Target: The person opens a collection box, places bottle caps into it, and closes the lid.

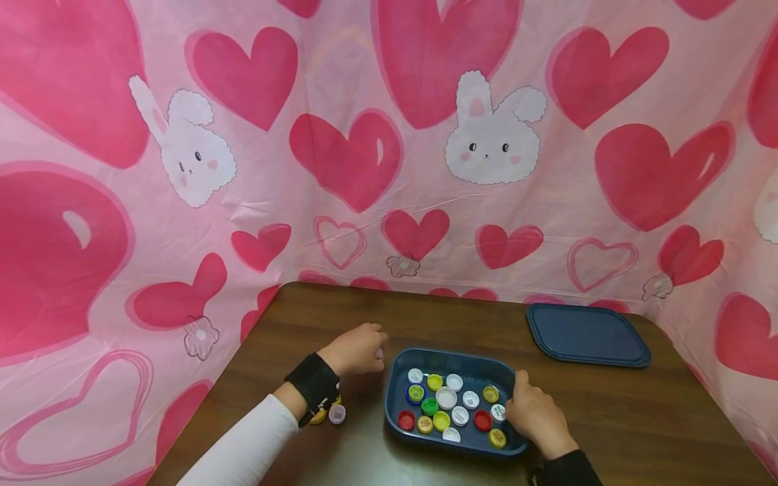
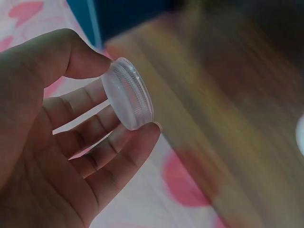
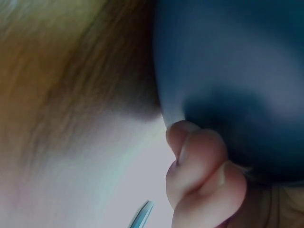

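Between thumb and fingers my left hand (image 1: 357, 348) pinches a translucent ribbed bottle cap (image 2: 127, 95), held on edge just left of a dark blue container (image 1: 401, 432). Inside that container lie several bottle caps in white, yellow, green, red and gold, spread over the bottom. My right hand (image 1: 539, 415) grips the container's right end, thumb over the rim and curled fingers (image 3: 197, 159) against the outer wall. Partly hidden behind the left wrist, a few more caps (image 1: 337, 414), yellow and pale, rest on the table.
A dark blue lid (image 1: 589, 335) lies flat at the back right of the brown wooden table (image 1: 328, 307). Pink cloth (image 1: 425, 196) with hearts and rabbits hangs around the back and sides.
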Tool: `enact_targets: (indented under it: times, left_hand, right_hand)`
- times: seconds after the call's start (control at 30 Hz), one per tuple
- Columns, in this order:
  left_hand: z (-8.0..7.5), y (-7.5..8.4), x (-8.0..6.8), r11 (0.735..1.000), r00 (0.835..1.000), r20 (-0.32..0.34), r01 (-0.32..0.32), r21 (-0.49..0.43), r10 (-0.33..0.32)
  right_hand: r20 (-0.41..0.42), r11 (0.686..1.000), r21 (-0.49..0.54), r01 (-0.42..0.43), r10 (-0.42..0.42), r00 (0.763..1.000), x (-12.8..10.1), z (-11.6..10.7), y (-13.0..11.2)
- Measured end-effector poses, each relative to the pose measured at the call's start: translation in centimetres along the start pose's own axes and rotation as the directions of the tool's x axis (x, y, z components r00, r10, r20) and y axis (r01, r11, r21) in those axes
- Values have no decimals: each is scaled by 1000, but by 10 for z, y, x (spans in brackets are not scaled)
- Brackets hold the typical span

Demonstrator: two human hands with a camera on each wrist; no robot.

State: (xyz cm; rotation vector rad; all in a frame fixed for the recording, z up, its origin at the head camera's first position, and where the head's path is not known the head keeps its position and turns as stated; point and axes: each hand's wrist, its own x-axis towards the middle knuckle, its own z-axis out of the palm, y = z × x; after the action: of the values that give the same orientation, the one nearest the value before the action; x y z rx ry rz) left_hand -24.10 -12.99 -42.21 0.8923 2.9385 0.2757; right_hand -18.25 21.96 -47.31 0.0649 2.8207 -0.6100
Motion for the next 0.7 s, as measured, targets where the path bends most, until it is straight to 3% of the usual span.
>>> enact_targets:
  times: [0.37, 0.7]
  left_hand:
    - [-6, 58, 16, 995, 991, 97, -92, 48, 87]
    - [13, 93, 31, 973, 955, 235, -210, 100, 182]
  right_hand:
    - [1, 1000, 13, -5, 5, 1000, -1, 0, -1]
    - [-18, 1000, 6, 5, -4, 1000, 0, 0, 0]
